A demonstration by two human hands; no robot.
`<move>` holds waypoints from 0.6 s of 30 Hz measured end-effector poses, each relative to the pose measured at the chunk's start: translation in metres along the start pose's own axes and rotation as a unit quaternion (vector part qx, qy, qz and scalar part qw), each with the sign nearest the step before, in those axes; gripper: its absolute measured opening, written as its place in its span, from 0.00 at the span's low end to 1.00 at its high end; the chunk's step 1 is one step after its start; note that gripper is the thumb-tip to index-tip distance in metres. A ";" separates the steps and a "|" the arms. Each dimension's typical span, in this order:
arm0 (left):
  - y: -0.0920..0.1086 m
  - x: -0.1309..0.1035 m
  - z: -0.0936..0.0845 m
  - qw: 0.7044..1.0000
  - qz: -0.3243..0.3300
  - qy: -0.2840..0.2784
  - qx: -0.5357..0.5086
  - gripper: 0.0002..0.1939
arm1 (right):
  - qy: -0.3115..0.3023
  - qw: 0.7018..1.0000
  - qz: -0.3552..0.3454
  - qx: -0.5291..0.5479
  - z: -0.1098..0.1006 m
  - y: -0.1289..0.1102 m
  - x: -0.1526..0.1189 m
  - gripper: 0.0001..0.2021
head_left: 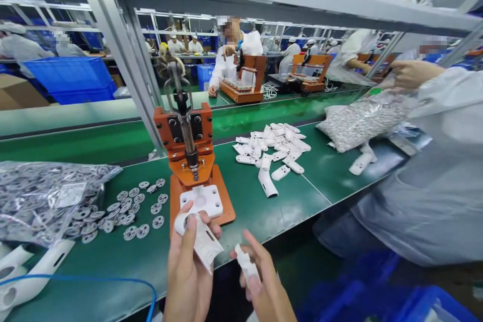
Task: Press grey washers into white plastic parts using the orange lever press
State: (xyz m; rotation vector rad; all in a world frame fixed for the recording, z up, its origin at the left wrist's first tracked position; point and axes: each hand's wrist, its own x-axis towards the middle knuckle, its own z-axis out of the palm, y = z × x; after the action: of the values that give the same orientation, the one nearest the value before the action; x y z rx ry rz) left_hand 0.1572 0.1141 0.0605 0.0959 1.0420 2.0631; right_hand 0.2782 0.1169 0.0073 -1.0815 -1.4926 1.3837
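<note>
My left hand (188,266) is closed around a white curved plastic housing (206,244) with a round opening at one end and a slot in its side. To its right, my right hand (266,282) pinches a small white plastic part (247,265), apart from the housing. Just beyond my left hand stands an orange hand press (188,136) with a white fixture plate (211,201) on its base. A pile of white oblong covers (271,143) lies right of the press, with a bent white housing (267,181) at its near side.
Grey round discs (126,206) lie left of the press beside a plastic bag of discs (45,196). White housings (49,261) and a blue cable (113,279) are at lower left. At right, a co-worker's hand (415,74) is at a bag of white parts (366,118).
</note>
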 end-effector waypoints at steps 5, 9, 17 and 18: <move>-0.004 -0.003 -0.007 0.999 -0.015 -0.039 0.002 0.24 | -0.016 0.997 0.036 0.062 0.006 -0.013 -0.003 0.30; -0.005 -0.003 -0.008 0.999 -0.001 -0.042 -0.023 0.22 | -0.046 0.980 0.088 0.170 0.008 -0.020 -0.002 0.29; -0.007 -0.005 -0.006 0.997 0.000 -0.062 -0.038 0.12 | -0.084 0.961 0.175 0.196 0.009 -0.023 -0.006 0.32; -0.008 -0.005 -0.007 0.997 -0.001 -0.062 -0.033 0.12 | -0.083 0.961 0.171 0.200 0.009 -0.023 -0.006 0.32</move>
State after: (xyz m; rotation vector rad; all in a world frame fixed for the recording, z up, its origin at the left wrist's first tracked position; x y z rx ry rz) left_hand 0.1626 0.1083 0.0518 0.1865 0.8960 2.0594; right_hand 0.2697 0.1076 0.0294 -1.0104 -1.0949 1.9605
